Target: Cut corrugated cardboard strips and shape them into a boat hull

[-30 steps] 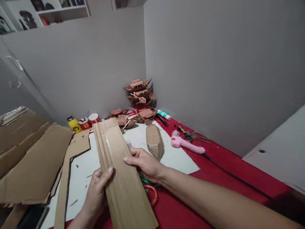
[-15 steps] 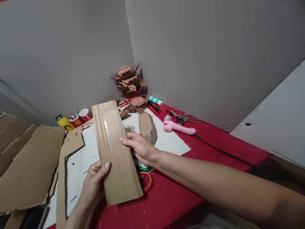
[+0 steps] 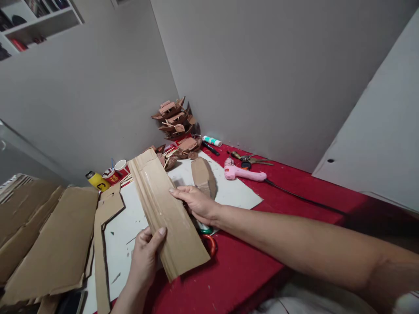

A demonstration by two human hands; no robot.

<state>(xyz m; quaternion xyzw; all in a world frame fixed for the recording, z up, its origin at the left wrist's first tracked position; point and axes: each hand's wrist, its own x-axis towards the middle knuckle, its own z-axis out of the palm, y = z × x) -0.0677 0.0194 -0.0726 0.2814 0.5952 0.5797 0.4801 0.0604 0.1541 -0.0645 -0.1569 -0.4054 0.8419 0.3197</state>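
Observation:
A long creased cardboard strip (image 3: 166, 213) is held slanting over the table. My left hand (image 3: 149, 246) grips its lower left edge, thumb on top. On the right edge, near the middle, my right hand (image 3: 196, 203) pinches the strip with its thumb on the face and fingers behind. Behind my right hand lies a boat-shaped cardboard piece (image 3: 203, 174) on the white sheet (image 3: 235, 189). Orange scissor-like handles (image 3: 212, 245) and a green ring (image 3: 206, 230) show partly from under the strip.
Brown cardboard boat models (image 3: 173, 117) are stacked in the back corner. A pink glue gun (image 3: 244, 173) with a black cord lies right, near pliers (image 3: 258, 160). Cardboard sheets (image 3: 62, 244) fill the left; a yellow bottle (image 3: 97, 181) and paper cups (image 3: 111, 175) stand behind.
The strip's lower end has swung right and the strip slants more, with both hands still on it. The view has shifted, bringing wall shelves into sight at upper left.

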